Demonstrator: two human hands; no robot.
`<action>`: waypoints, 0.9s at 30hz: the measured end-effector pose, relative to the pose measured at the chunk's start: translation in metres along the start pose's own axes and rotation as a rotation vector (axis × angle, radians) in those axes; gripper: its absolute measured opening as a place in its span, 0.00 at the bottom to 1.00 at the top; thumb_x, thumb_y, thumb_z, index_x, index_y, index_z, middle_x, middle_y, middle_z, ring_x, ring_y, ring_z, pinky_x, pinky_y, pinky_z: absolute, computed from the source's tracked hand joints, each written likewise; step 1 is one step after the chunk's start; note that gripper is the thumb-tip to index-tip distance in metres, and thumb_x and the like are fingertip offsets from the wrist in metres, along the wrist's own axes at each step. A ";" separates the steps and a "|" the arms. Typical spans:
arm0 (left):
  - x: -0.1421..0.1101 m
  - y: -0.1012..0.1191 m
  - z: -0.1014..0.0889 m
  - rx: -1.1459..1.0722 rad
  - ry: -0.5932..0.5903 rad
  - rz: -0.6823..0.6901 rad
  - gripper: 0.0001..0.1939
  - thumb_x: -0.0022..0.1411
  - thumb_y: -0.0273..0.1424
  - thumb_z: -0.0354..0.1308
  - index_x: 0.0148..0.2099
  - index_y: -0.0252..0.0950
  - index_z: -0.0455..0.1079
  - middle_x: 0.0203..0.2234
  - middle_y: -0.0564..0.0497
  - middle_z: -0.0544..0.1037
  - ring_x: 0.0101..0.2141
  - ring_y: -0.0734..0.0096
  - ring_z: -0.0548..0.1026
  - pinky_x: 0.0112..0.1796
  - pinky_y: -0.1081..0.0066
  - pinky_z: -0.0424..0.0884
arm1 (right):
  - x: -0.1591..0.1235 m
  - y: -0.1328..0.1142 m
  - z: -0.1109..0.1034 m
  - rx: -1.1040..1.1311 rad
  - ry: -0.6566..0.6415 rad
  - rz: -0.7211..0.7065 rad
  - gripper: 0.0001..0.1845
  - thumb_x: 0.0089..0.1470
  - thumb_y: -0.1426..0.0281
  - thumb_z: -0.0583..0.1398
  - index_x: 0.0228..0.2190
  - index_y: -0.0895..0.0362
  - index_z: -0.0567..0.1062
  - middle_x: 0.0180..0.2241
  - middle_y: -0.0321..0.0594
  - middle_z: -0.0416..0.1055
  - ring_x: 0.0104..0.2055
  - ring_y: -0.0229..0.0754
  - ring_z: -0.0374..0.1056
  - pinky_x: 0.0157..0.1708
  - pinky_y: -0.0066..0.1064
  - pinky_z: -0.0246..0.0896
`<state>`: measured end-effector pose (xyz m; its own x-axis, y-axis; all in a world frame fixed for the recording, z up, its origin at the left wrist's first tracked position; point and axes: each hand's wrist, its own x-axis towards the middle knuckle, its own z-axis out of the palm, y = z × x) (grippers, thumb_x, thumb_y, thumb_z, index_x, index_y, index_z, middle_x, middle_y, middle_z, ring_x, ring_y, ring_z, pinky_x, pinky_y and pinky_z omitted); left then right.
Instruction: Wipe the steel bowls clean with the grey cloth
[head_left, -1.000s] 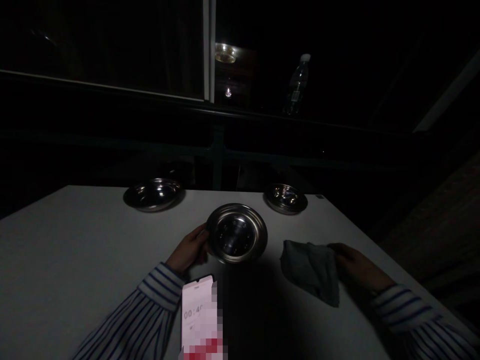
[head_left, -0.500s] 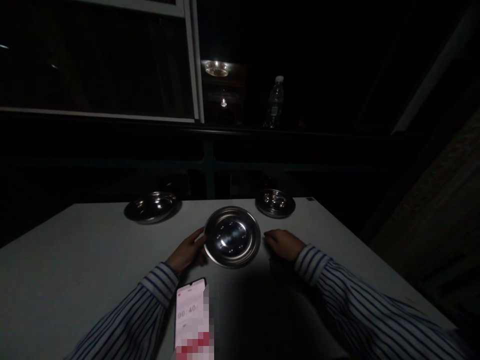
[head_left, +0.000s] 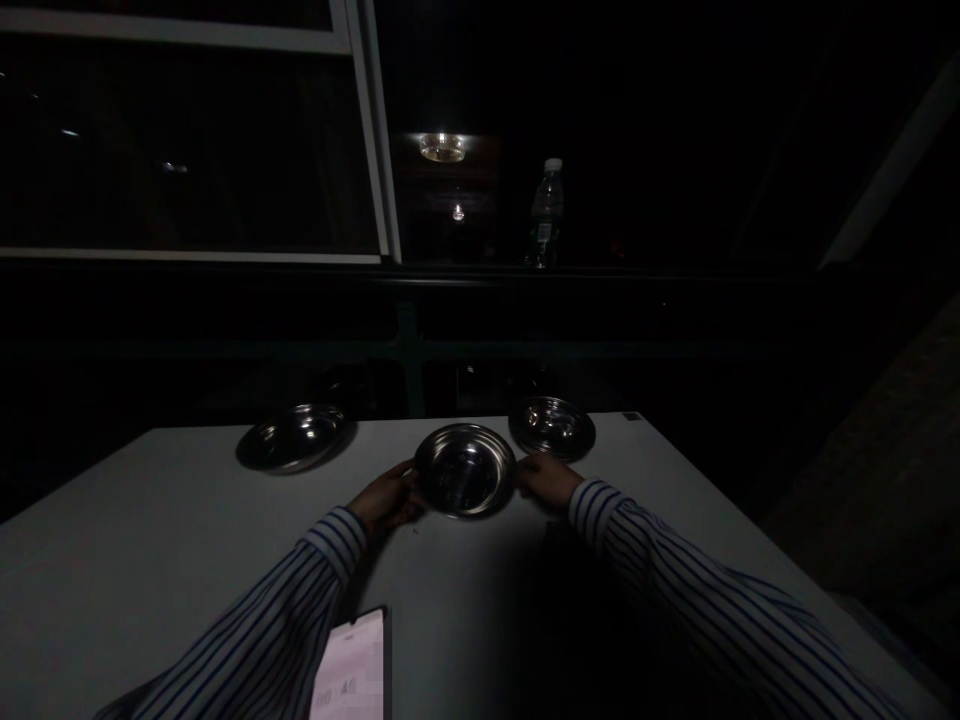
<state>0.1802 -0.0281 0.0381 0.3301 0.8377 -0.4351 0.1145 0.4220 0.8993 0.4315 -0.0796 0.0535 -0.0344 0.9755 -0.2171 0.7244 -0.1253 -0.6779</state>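
Note:
A shiny round steel dish (head_left: 465, 475) is between my two hands near the far side of the white table (head_left: 450, 600). At its left rim, my left hand (head_left: 390, 497) grips it, thumb above and fingers low on the side. My right hand (head_left: 549, 481) is closed at the right rim, its fingertips against the edge; the dim light partly hides them. Two more steel dishes lie along the far edge: a left dish (head_left: 296, 438) and a right dish (head_left: 552, 428), the latter just beyond my right hand.
A lit phone (head_left: 349, 670) lies by my left forearm, showing a timer. Beyond the table, a clear plastic bottle (head_left: 547, 215) with a white cap stands on a dark ledge by the window frame (head_left: 367, 130). The room is very dark.
My right hand has moved left, from beside the dish onto its rim. The dish appears flatter, its inner face turned less toward me. The camera view has shifted slightly.

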 end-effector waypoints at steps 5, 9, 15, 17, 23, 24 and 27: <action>0.021 0.012 0.004 0.038 0.019 0.015 0.24 0.60 0.31 0.48 0.59 0.35 0.52 0.19 0.50 0.72 0.13 0.79 0.65 0.14 0.82 0.55 | 0.015 0.000 -0.010 0.058 0.019 -0.019 0.11 0.56 0.68 0.54 0.27 0.62 0.70 0.23 0.32 0.66 0.26 0.32 0.64 0.31 0.29 0.61; 0.032 0.018 0.005 0.084 0.025 0.024 0.22 0.60 0.31 0.47 0.57 0.36 0.54 0.18 0.52 0.71 0.13 0.80 0.65 0.14 0.82 0.55 | 0.020 0.000 -0.013 0.103 0.018 -0.037 0.08 0.54 0.72 0.55 0.26 0.62 0.71 0.22 0.32 0.67 0.25 0.31 0.63 0.30 0.28 0.60; 0.046 0.023 0.007 0.271 0.030 0.017 0.17 0.58 0.31 0.47 0.49 0.33 0.63 0.17 0.51 0.72 0.14 0.76 0.66 0.16 0.78 0.56 | 0.024 0.014 -0.030 0.169 0.076 0.004 0.08 0.49 0.77 0.54 0.27 0.62 0.74 0.19 0.35 0.69 0.22 0.32 0.64 0.25 0.24 0.57; 0.048 0.029 0.005 0.380 0.069 0.023 0.15 0.56 0.34 0.48 0.41 0.30 0.68 0.16 0.48 0.72 0.13 0.74 0.65 0.15 0.76 0.56 | 0.024 0.023 -0.047 0.192 0.133 0.024 0.09 0.48 0.77 0.54 0.30 0.61 0.74 0.22 0.37 0.72 0.24 0.33 0.66 0.26 0.24 0.58; 0.052 0.072 0.006 0.707 0.389 0.267 0.12 0.52 0.37 0.53 0.32 0.33 0.69 0.24 0.43 0.75 0.30 0.61 0.74 0.28 0.70 0.63 | 0.030 0.064 -0.106 0.177 0.356 0.085 0.12 0.50 0.72 0.52 0.30 0.61 0.75 0.28 0.40 0.74 0.29 0.37 0.68 0.30 0.26 0.60; 0.055 0.079 0.011 0.748 0.414 0.317 0.13 0.53 0.38 0.51 0.33 0.33 0.70 0.28 0.42 0.76 0.34 0.58 0.73 0.31 0.69 0.63 | 0.032 0.070 -0.113 0.162 0.395 0.099 0.12 0.50 0.72 0.52 0.31 0.60 0.75 0.29 0.40 0.74 0.31 0.37 0.68 0.31 0.26 0.60; 0.070 0.092 0.035 0.840 0.344 0.439 0.14 0.54 0.37 0.49 0.34 0.35 0.71 0.35 0.42 0.77 0.41 0.57 0.72 0.37 0.69 0.63 | 0.038 0.087 -0.127 0.106 0.483 0.154 0.11 0.51 0.72 0.53 0.32 0.60 0.75 0.34 0.42 0.74 0.38 0.40 0.68 0.38 0.29 0.59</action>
<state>0.2469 0.0576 0.0920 0.2287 0.9708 0.0719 0.7150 -0.2176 0.6644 0.5804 -0.0304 0.0755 0.4070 0.9134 0.0118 0.6217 -0.2675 -0.7361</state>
